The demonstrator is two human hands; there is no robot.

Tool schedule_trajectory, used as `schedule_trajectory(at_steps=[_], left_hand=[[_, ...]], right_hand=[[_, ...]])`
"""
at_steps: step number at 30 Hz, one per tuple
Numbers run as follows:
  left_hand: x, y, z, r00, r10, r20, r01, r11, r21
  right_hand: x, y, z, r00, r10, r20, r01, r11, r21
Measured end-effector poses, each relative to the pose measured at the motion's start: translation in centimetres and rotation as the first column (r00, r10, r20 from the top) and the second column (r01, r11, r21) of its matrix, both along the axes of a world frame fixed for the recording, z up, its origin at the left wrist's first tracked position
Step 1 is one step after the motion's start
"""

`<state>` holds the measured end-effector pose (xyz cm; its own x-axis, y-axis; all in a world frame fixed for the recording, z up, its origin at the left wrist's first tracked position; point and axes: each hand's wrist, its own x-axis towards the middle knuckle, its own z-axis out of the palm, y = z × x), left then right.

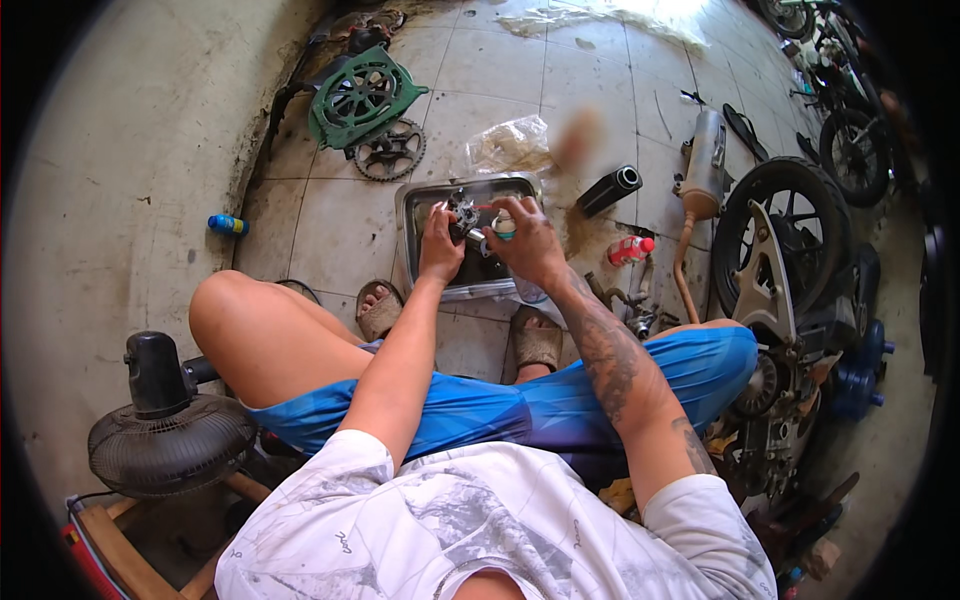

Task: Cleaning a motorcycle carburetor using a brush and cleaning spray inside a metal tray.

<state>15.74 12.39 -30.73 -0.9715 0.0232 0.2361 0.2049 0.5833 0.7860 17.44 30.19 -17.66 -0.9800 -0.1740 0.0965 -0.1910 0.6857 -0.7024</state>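
Observation:
My left hand [440, 248] is closed on the near side of a dark, greasy metal engine part [463, 214], held over a rectangular metal tray [404, 222]. From the right, my right hand [530, 243] comes over the tray with its fingers bent. A thin red stick-like thing [486, 207] runs from its fingertips toward the metal part. The rest of that thing is hidden by the fingers. Below the right hand, a small pale and green item [503, 226] shows in the tray, partly covered. Dark liquid or grime coats the tray's bottom.
Beyond the tray lie a clear plastic bag [508, 144], a green fan cover [365, 95] and a sprocket [390, 150]. On the right are a black bottle [608, 191], red bottle [631, 250], exhaust muffler [705, 160] and wheel [838, 215]. A fan [172, 440] stands left.

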Motion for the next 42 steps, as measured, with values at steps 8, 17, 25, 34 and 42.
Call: schedule_trajectory(at_steps=[8, 17, 25, 34, 42], left_hand=[[0.7, 0.1, 0.0, 0.999, 0.022, -0.036, -0.026, 0.994, -0.107], [0.9, -0.3, -0.6, 0.999, 0.053, -0.002, -0.052, 0.982, -0.181], [1.0, -0.4, -0.7, 0.994, 0.108, 0.024, -0.101, 0.971, -0.217], [0.8, -0.6, -0.7, 0.985, 0.154, 0.083, -0.142, 0.982, -0.126], [0.7, -0.3, -0.7, 0.987, 0.156, 0.046, -0.152, 0.985, -0.085]], right_hand=[[-1.1, 0.8, -1.1, 0.996, -0.094, 0.01, 0.095, 0.99, -0.103], [-0.7, 0.7, -1.1, 1.0, -0.007, -0.009, 0.006, 0.993, -0.118], [-0.3, 0.3, -0.8, 0.997, -0.026, 0.077, 0.032, 0.996, -0.078], [0.2, -0.1, 0.4, 0.994, 0.022, 0.103, -0.016, 0.998, -0.056], [0.6, -0.5, 1.0, 0.991, 0.064, 0.117, -0.064, 0.998, -0.002]])
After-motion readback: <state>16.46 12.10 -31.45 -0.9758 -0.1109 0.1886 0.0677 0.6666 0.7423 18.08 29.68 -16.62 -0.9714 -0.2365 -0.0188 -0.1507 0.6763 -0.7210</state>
